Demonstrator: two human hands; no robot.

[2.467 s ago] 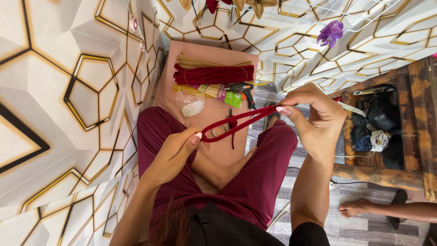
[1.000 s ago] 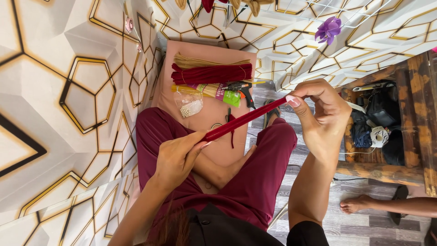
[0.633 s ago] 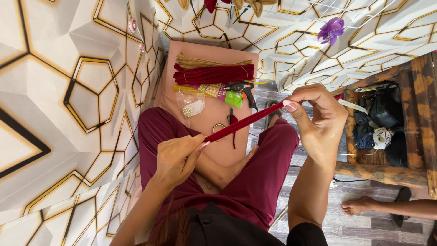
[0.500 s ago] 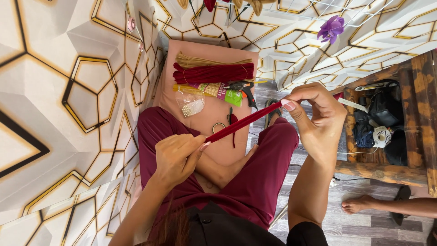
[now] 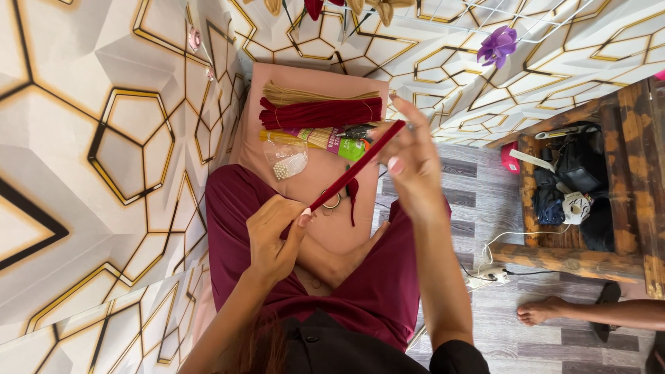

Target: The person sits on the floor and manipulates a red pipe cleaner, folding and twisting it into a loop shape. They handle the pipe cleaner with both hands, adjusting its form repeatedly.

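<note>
Red strip (image 5: 357,166) is being stretched taut: left hand (image 5: 273,235) pinching its lower end, right hand (image 5: 412,166) gripping the top. Next move likely demands steady tension.

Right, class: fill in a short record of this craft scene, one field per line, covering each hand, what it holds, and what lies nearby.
Left hand: pinches lower end of thin dark red fuzzy stick
Right hand: blurred, grips stick's upper end
Stick: slanted, spanning both hands
Beyond: bundle of dark red sticks on pink board
Also: clear bag of white beads
</note>
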